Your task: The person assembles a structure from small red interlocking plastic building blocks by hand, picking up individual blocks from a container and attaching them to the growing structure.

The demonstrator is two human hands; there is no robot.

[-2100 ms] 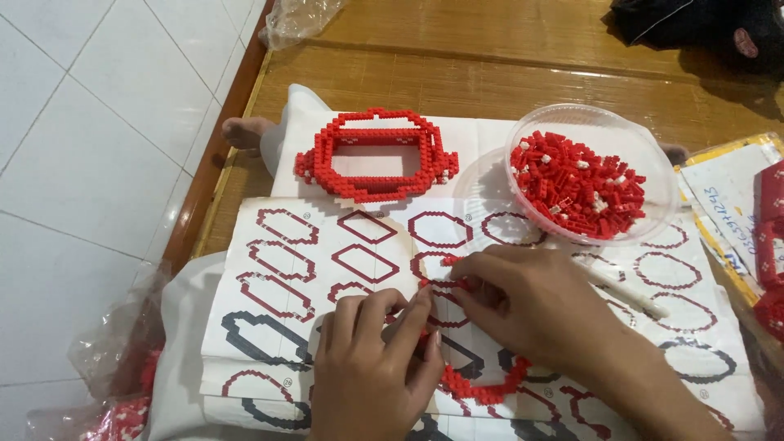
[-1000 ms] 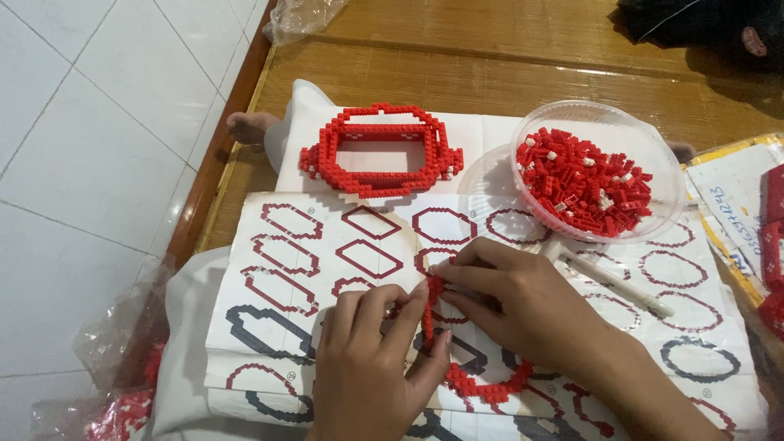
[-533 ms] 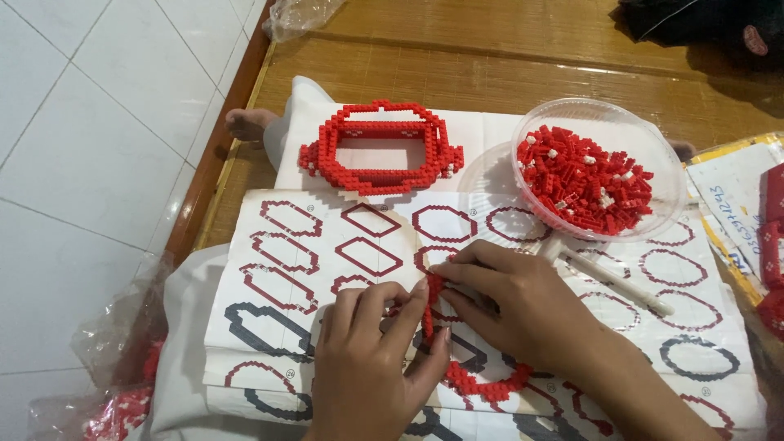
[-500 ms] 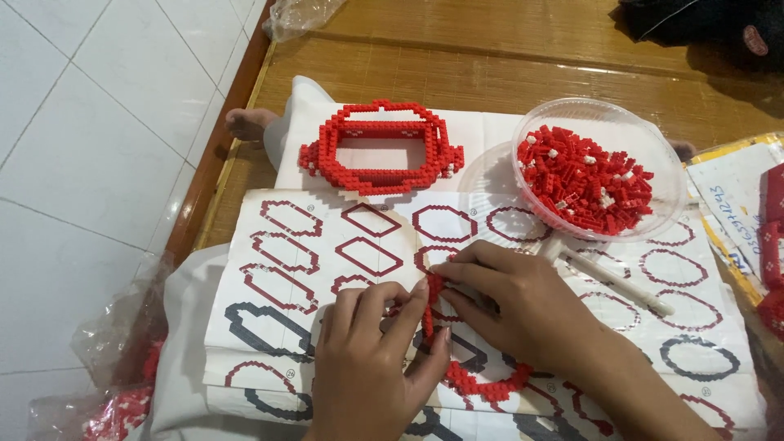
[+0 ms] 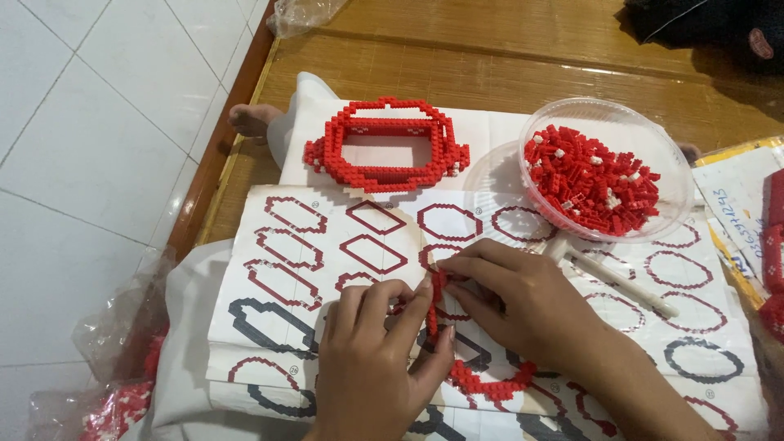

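Note:
My left hand (image 5: 371,359) and my right hand (image 5: 523,306) meet over a thin ring of small red bricks (image 5: 482,380) that lies on a printed instruction sheet (image 5: 318,253). Both hands pinch the ring's upper left part, fingertips touching near its top. The ring's lower arc shows below my right hand; the remainder is hidden under my fingers. A finished, thicker red brick frame (image 5: 384,147) rests farther away on white paper. A clear plastic bowl (image 5: 653,220) full of loose red and white bricks (image 5: 592,180) stands to the right of it.
A white tool (image 5: 621,282) lies on the sheet right of my right hand. Another printed sheet and red parts (image 5: 772,245) sit at the right edge. Plastic bags with red bricks (image 5: 114,392) lie at lower left, beside white floor tiles (image 5: 90,139). Dark cloth (image 5: 702,28) lies top right.
My hands have stayed on the red ring, with only small finger shifts at its top. The view has drifted slightly.

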